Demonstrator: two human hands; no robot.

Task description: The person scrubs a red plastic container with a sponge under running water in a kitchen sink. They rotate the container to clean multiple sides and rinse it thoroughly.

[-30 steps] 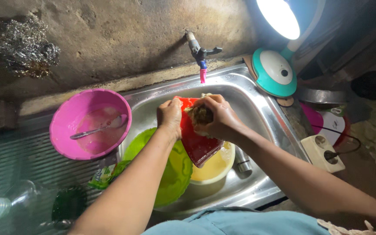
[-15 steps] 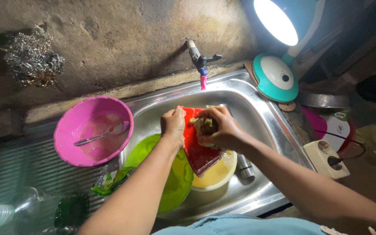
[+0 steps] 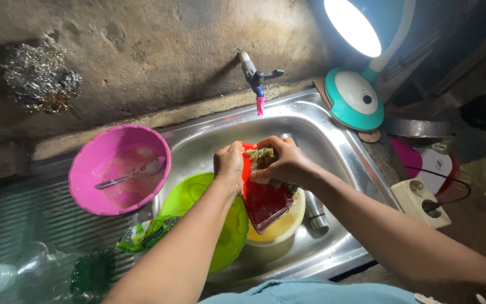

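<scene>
Over the steel sink point(image 3: 333, 135), my left hand point(image 3: 229, 166) grips the upper edge of a red plastic plate or lid point(image 3: 265, 205), tilted on edge. My right hand point(image 3: 285, 163) presses a yellow-green scrubbing sponge point(image 3: 261, 156) against the red plate's top. Under the plate sit a yellow bowl point(image 3: 285, 225) and a lime green plate point(image 3: 198, 194) in the basin. The tap point(image 3: 254, 76) with a pink nozzle is just above my hands against the wall.
A pink bowl point(image 3: 113, 171) holding a spoon point(image 3: 127, 177) rests on the draining board at left, with a green packet point(image 3: 144, 235) and a clear bottle point(image 3: 7, 276) nearer me. A teal lamp point(image 3: 358, 98) shines at right, beside a white socket block point(image 3: 420, 200). Steel wool point(image 3: 40, 79) hangs on the wall.
My hands and the red plate have stayed over the sink, with the sponge shifting slightly on the plate's top edge. The view has drifted a little.
</scene>
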